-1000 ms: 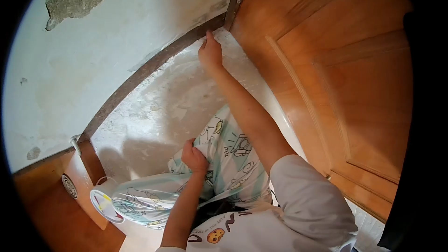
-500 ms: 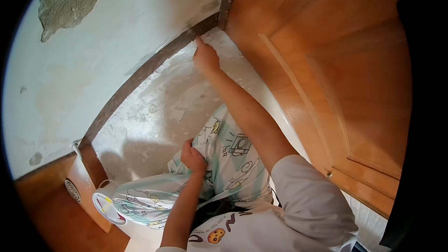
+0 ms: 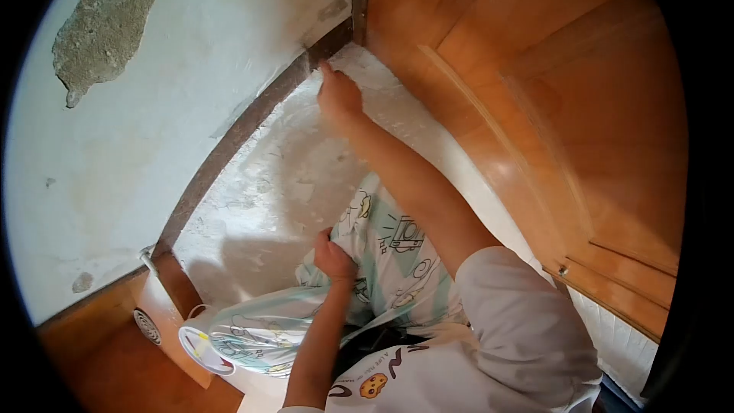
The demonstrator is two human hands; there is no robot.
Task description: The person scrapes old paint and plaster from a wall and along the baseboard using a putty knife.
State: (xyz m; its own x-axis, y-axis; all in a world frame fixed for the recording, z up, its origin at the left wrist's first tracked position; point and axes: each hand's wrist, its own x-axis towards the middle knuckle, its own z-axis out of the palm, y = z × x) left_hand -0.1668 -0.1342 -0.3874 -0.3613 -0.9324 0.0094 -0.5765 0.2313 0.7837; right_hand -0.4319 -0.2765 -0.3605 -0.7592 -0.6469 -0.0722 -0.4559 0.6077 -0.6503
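Observation:
My right hand reaches out to the dark brown baseboard, close to the corner. Its index finger is stretched to the baseboard's lower edge, with the other fingers curled in; whatever they may hold is hidden. Below it spreads the whitish, patchy floor. My left hand lies against my patterned trousers, thumb upward and fingers curled closed; I cannot make out anything in it.
A white wall with a bare grey patch rises on the left. An orange-brown wooden door stands close on the right. Beside my knee is a white round container, near a wooden panel with a round vent.
The view has shifted slightly, so the wall patch appears lower and my legs further right. My right finger stays at the baseboard, and my left hand stays by my leg.

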